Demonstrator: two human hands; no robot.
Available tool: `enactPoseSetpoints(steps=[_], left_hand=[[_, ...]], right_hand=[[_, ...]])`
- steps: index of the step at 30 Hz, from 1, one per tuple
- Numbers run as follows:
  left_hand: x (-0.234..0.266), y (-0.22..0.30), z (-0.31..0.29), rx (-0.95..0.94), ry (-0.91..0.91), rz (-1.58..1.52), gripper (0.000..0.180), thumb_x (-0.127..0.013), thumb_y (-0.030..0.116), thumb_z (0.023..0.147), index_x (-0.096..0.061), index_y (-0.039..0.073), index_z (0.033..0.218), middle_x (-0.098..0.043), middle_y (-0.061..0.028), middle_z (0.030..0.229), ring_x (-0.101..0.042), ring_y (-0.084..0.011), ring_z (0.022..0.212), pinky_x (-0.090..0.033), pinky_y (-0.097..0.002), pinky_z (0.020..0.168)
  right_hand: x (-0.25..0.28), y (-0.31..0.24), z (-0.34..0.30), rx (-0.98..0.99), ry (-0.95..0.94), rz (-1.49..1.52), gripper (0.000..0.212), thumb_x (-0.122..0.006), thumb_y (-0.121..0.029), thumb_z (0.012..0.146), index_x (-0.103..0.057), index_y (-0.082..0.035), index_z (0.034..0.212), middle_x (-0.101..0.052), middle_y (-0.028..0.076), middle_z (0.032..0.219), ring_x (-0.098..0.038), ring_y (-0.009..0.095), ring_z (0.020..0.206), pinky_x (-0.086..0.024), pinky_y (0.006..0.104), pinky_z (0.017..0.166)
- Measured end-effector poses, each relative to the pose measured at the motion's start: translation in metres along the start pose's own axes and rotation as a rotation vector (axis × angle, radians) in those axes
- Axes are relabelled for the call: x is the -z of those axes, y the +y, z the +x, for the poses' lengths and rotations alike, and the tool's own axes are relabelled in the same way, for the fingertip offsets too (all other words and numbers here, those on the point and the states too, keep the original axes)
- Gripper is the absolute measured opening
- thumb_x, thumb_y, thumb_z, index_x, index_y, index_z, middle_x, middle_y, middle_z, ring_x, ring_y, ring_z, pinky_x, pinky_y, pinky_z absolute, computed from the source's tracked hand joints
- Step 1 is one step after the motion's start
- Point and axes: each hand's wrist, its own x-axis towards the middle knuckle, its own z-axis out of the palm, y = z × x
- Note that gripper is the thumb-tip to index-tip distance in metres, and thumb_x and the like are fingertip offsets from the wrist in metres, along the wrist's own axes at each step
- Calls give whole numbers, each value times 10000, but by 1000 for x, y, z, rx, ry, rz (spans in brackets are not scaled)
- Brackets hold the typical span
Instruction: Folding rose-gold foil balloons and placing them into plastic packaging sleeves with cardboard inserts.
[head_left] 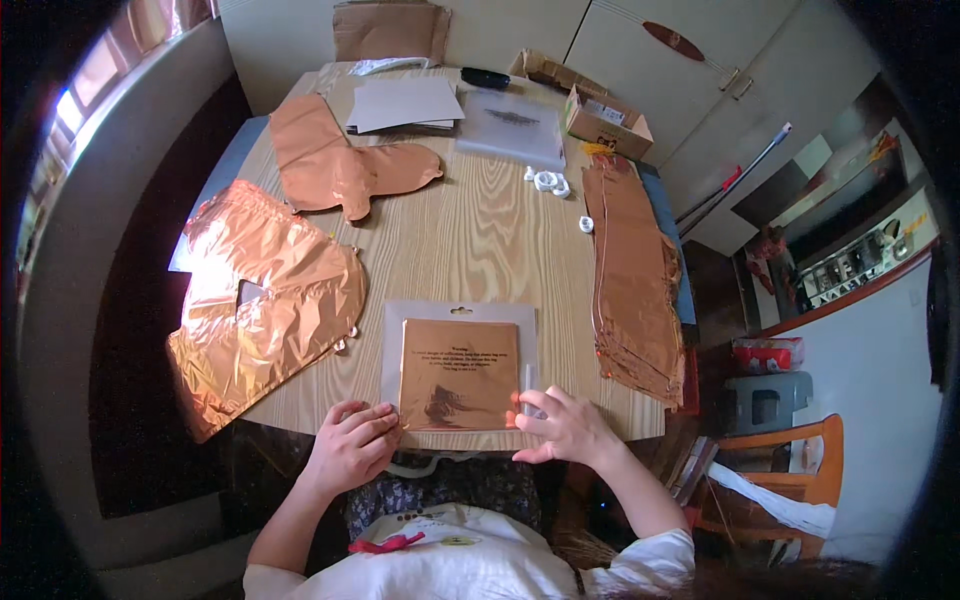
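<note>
In front of me lies a clear plastic bag (393, 330) with a hang hole at its top. A folded copper-coloured foil sheet (460, 385) with dark print shows through it, its lower edge near the table's front edge. My left hand (355, 445) is at the bag's lower left corner, fingers curled together against its side; the thumb is hidden. At the lower right corner is my right hand (562, 428), its fingers bent around a narrow clear straw-like strip (530, 378) beside the foil. The tips rest close to the foil's right edge.
Copper foil balloons (270, 290) lie on the left, with another flat foil shape (320, 160) behind. A foil stack (635, 280) lines the right edge. Farther back are white cards (405, 105), clear bags (510, 130), white ribbon rolls (546, 181) and a small carton (608, 122).
</note>
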Motion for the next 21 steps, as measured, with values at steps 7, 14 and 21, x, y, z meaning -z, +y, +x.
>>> enactPoseSetpoints(steps=[7,14,21], left_hand=[[-2,-1,-1,13,22,-20,198,-701,139,765,-681,124,961,-662,-6,1092,-611,-156,1098,-439,-402,939],[-2,2,3,73,64,-74,156,-713,112,751,-675,107,901,-684,-4,1045,-633,-147,1060,-444,-382,922],[-8,7,6,232,151,-130,118,-726,74,725,-660,88,822,-714,-19,950,-675,-164,919,-468,-349,826]], right_hand=[[7,-3,-9,-40,-18,12,521,-775,-492,648,-589,-209,1045,-526,-38,1192,-525,174,816,-505,288,595],[4,-11,-20,-99,62,-10,475,-782,-442,670,-629,-159,1019,-593,-23,1140,-551,171,802,-504,288,616],[2,-20,-22,-162,194,25,303,-735,-372,765,-682,-142,955,-670,-26,1092,-584,131,741,-509,265,583]])
